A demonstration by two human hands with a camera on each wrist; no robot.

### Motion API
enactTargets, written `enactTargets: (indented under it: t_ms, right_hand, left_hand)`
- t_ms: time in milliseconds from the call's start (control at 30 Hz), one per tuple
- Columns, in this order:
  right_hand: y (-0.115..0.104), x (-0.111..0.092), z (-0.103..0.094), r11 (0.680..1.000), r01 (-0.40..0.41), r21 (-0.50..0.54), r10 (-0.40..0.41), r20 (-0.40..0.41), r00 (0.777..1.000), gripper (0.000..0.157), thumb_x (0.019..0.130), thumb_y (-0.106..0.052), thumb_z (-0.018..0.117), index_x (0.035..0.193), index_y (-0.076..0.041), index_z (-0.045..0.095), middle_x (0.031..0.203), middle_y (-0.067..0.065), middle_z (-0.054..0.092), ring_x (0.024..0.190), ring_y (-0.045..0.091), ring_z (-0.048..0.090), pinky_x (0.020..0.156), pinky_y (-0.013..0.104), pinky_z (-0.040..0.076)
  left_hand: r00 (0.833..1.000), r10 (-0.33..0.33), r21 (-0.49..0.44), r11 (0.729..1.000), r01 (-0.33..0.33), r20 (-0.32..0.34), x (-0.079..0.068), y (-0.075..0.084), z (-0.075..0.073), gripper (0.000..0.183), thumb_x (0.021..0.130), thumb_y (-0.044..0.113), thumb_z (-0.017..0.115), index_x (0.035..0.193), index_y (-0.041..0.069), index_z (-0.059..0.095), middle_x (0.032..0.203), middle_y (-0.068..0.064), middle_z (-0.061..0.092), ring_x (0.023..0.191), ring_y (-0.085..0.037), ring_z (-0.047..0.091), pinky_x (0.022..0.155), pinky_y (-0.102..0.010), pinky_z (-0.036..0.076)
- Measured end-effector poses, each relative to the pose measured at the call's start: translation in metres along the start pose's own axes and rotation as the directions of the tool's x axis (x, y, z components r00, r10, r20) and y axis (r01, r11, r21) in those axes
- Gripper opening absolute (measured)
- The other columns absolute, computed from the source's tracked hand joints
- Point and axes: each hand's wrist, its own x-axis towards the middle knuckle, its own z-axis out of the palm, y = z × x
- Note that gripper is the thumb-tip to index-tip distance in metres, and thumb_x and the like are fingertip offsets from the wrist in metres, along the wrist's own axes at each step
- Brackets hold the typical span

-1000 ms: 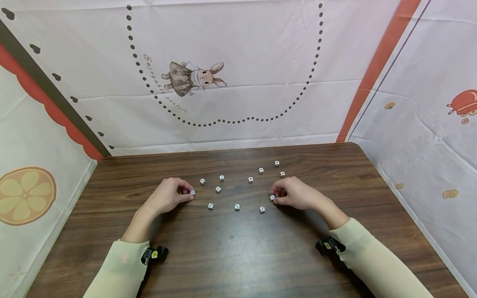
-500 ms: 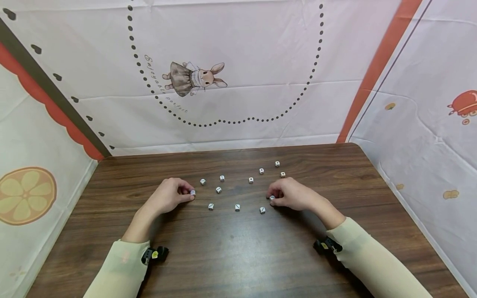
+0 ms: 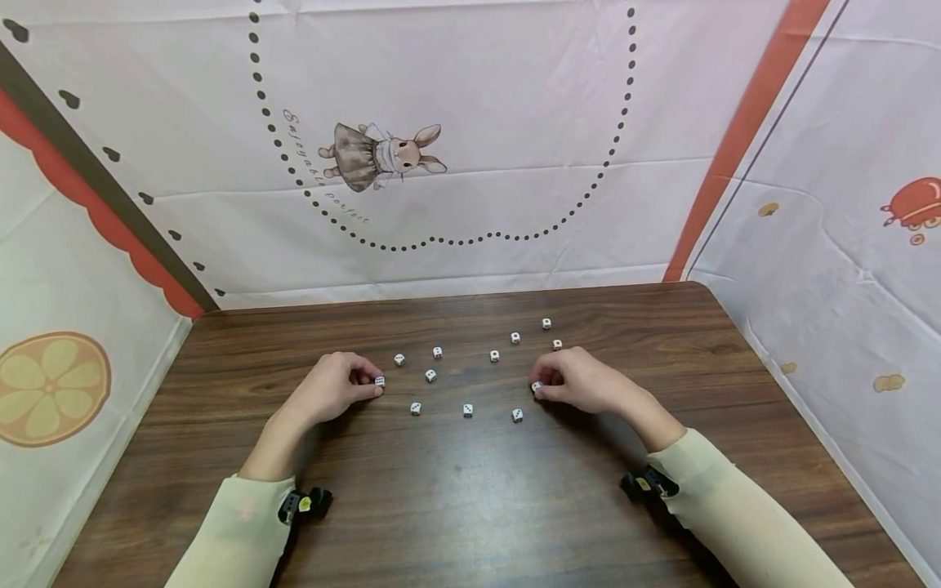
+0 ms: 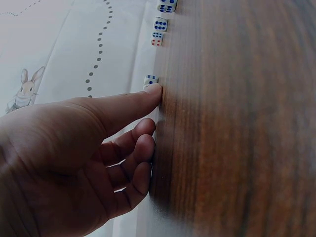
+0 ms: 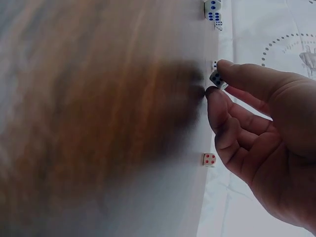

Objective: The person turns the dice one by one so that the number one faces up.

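White dice with dark pips lie scattered over the middle of the brown table. My left hand [image 3: 338, 385] rests on the wood at the left, thumb and index finger pinching a die [image 3: 379, 381] that shows six pips. In the left wrist view the thumb partly covers this die [image 4: 150, 79], and the other fingers are loosely curled. On the right, my right hand [image 3: 577, 380] pinches another die [image 3: 537, 386] between thumb and fingers. That die [image 5: 217, 79] looks tilted in the right wrist view, close over the table.
Several dice lie between the hands, among them a near one [image 3: 468, 411] and a far one [image 3: 546, 324]. One die [image 3: 557, 345] sits just beyond the right hand. A printed cloth [image 3: 470, 147] rises behind the table [image 3: 470, 506].
The right hand's die has turned to a different tilt and risen slightly in the view, as the fingers shifted round it. The left hand and the other dice have stayed put.
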Motion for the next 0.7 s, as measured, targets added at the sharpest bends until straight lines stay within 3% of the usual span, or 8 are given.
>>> enactTargets:
  t_ms: [300,700]
  right_hand:
    - [0.0022,-0.0023,-0.0003,1.000,0.004,-0.007,-0.005,-0.025,1.000,0.006,0.094,-0.012,0.081,0.098,-0.012,0.077,0.082,-0.012,0.067,0.077,0.006,0.062,0.072,0.030,0.053]
    - [0.0024,-0.0029,-0.0011,1.000,-0.006,-0.026,0.006,-0.003,1.000,0.006,0.097,-0.015,0.079,0.098,-0.009,0.077,0.080,-0.013,0.067,0.075,0.003,0.061,0.072,0.030,0.052]
  left_hand:
    - [1.000,0.001,-0.004,1.000,-0.001,0.000,-0.0005,-0.0006,0.0003,0.008,0.093,0.015,0.083,0.100,0.012,0.081,0.083,0.003,0.064,0.078,-0.014,0.056,0.069,-0.031,0.046]
    - [1.000,0.003,0.001,1.000,-0.003,-0.003,-0.0007,-0.0004,0.0004,0.008,0.093,0.015,0.084,0.099,0.012,0.081,0.082,0.004,0.064,0.078,-0.014,0.056,0.069,-0.032,0.046]
